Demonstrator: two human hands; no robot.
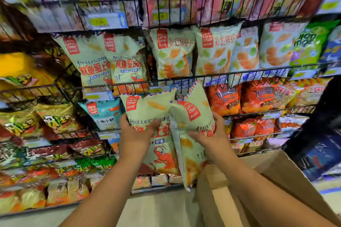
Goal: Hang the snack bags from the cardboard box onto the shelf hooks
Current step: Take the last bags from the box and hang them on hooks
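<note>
- Two bare forearms rise from the bottom edge of the frame, cut off below the elbows, and meet near the centre.
- The cardboard box (273, 180) stands at lower right. The right forearm crosses it and the frame edges cut it off, so what it holds cannot be made out.
- The left hand (136, 132) grips the left snack bag (147, 110) around its middle. The back of the hand faces the camera, and the fingers curl over the bag's front and cover part of the red lettering.
- The right hand (212, 134) grips the right snack bag (188, 116) in the same way, fingers curled onto the front. This bag tilts to the right and its lower end hangs just beside the box flap.
- Both bags are pale green with a red label. They touch at centre frame, the right one overlapping the left one's edge.
- Their top corners reach a wire shelf rail (129, 84) and hide part of it.
- Shelved bags of the same print (92, 61) stand behind that rail, left of centre. The tier above hides how they are held up.
- The top row of packets is smeared by blur, and only a yellow price tag (99, 21) stands out.
- A dark shape (324, 112) at the right edge is too blurred to identify.
- Pale floor (162, 208) shows between the forearms.
</note>
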